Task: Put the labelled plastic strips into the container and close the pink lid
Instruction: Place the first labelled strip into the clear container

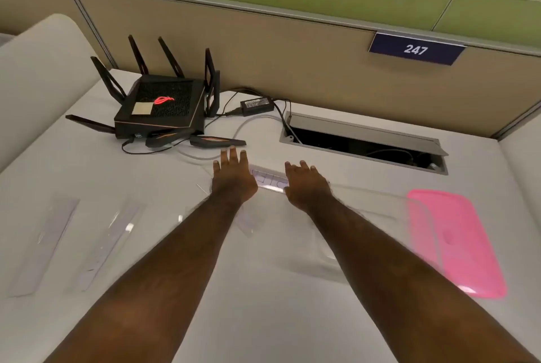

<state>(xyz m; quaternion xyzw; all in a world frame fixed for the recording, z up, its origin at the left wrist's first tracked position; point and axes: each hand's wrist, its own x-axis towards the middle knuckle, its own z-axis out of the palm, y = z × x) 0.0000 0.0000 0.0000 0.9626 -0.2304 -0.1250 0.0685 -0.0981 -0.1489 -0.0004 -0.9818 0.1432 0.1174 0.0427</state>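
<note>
A clear plastic strip with a printed label (270, 180) lies flat on the white desk between my two hands. My left hand (234, 178) is palm down with fingers spread over its left end. My right hand (304, 182) is palm down over its right end, fingers slightly bent and apart. Neither hand visibly grips it. A clear, hard-to-see container (380, 192) stands under and right of my right forearm, its right wall overlapping the pink lid (459, 245), which lies flat on the desk. More clear strips lie at far left (44, 245), left (109, 245) and beside my left forearm (248, 223).
A black router (164, 108) with antennas, its power brick (256, 105) and loose cables (205, 154) sit just beyond my left hand. An open cable hatch (363, 143) is sunk in the desk behind my right hand. A beige partition (292, 64) closes off the back.
</note>
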